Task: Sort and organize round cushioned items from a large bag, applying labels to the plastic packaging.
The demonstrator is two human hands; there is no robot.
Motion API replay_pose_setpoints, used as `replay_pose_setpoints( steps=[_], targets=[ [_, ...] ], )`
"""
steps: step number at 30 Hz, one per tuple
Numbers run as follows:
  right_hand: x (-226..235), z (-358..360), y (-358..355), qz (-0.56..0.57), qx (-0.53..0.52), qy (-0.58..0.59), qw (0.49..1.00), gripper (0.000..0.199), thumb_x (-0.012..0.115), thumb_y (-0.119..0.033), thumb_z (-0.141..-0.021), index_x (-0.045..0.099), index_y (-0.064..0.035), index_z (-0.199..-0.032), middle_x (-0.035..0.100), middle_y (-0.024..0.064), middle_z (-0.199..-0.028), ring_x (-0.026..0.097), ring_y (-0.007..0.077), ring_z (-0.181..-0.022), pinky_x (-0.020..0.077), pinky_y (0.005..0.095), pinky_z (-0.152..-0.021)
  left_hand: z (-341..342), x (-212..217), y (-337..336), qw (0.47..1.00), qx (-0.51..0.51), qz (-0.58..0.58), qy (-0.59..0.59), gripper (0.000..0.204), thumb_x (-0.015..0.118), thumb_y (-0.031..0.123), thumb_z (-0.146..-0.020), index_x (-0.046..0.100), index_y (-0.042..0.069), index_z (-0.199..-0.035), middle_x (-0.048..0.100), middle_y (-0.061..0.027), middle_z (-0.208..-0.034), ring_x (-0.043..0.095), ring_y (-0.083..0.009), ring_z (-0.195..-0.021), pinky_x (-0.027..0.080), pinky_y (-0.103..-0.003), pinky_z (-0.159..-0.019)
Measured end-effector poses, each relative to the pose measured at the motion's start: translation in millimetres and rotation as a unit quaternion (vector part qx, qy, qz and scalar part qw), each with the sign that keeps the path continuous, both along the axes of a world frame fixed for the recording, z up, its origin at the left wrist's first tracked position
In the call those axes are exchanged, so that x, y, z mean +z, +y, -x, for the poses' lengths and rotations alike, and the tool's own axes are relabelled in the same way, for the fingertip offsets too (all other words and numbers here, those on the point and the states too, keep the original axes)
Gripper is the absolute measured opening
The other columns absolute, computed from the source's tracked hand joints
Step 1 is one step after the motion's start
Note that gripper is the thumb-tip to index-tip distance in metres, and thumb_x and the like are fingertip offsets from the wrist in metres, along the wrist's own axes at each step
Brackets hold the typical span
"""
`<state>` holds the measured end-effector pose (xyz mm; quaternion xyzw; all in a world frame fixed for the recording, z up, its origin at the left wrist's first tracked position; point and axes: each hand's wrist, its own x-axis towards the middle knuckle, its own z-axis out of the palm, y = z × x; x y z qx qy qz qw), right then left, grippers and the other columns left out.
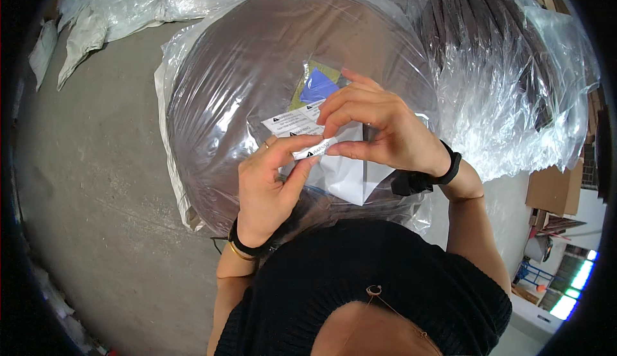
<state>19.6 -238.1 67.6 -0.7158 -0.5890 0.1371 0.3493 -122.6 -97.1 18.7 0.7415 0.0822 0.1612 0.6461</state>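
Note:
A sheet of white warning labels [292, 123] with black print is between my hands, its lower part bent and hanging as a blank white flap. Thumb and forefinger of my left hand [265, 186] pinch one label's left end. My right hand [385, 124] has its thumb and fingers closed on the same label's other end. Beneath them is a large round brown piece [276, 41] wrapped in clear, shiny plastic. Just beyond the sheet, a blue and olive card [318, 85] shows on the wrapped top, partly covered by the sheet and my right fingers.
Another plastic-wrapped dark, pleated piece [479, 28] stands at the right, close to the round one. More clear plastic bundles [128, 6] line the far side. Cardboard [556, 187] is at the far right. Grey concrete floor [116, 163] spreads along the left.

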Motion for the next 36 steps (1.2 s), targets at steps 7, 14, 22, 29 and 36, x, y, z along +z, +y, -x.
replay_pose_setpoints(
  steps=[7,14,22,29,36],
  targets=[
    [17,-13,5,-0.004,0.014,0.087,0.996,0.015,0.071,-0.003,-0.065,0.060,-0.0068,-0.076,0.061,0.0042,-0.087,0.057,0.0199,-0.089,0.0292,0.0474,-0.100,2,-9,8,0.999,-0.045,0.010,-0.027,0.049,0.078,0.022,-0.062,0.058,0.005,-0.103,0.063,-0.0121,-0.090,0.063,-0.0189,-0.076,0.046,-0.028,-0.065],
    [5,-70,61,0.079,-0.067,0.306,0.946,0.014,0.065,-0.009,-0.077,0.053,-0.0016,-0.080,0.056,0.0020,-0.069,0.053,0.0050,-0.056,0.0430,0.0170,-0.048,1,-2,10,0.980,-0.193,-0.030,0.032,0.050,0.071,0.033,-0.067,0.058,0.003,-0.104,0.063,-0.0135,-0.091,0.062,-0.0217,-0.079,0.046,-0.028,-0.070],
    [-58,-78,109,0.090,-0.047,-0.155,0.983,0.037,0.073,-0.034,-0.067,0.056,-0.0012,-0.072,0.057,0.0089,-0.058,0.058,0.0189,-0.052,0.0467,0.0315,-0.052,2,3,8,0.978,-0.190,-0.090,0.017,0.048,0.072,0.027,-0.066,0.058,0.004,-0.105,0.062,-0.0151,-0.092,0.060,-0.0291,-0.080,0.045,-0.031,-0.070],
    [-8,-73,14,0.225,-0.159,0.230,0.933,0.035,0.066,-0.035,-0.075,0.056,-0.0020,-0.082,0.060,0.0046,-0.068,0.058,0.0130,-0.063,0.0440,0.0255,-0.055,8,5,10,0.992,-0.101,-0.077,-0.010,0.063,0.077,0.028,-0.061,0.052,0.004,-0.114,0.059,-0.0161,-0.103,0.058,-0.0302,-0.088,0.045,-0.034,-0.074],
    [-51,-14,-65,0.042,-0.049,0.457,0.887,0.018,0.063,-0.017,-0.082,0.055,-0.0015,-0.082,0.050,-0.0046,-0.071,0.044,0.0041,-0.063,0.0337,0.0230,-0.052,15,3,-5,0.994,-0.077,-0.050,0.054,0.093,0.076,0.042,-0.056,0.036,-0.003,-0.127,0.041,-0.0202,-0.128,0.043,-0.0307,-0.116,0.034,-0.037,-0.096]
  ],
)
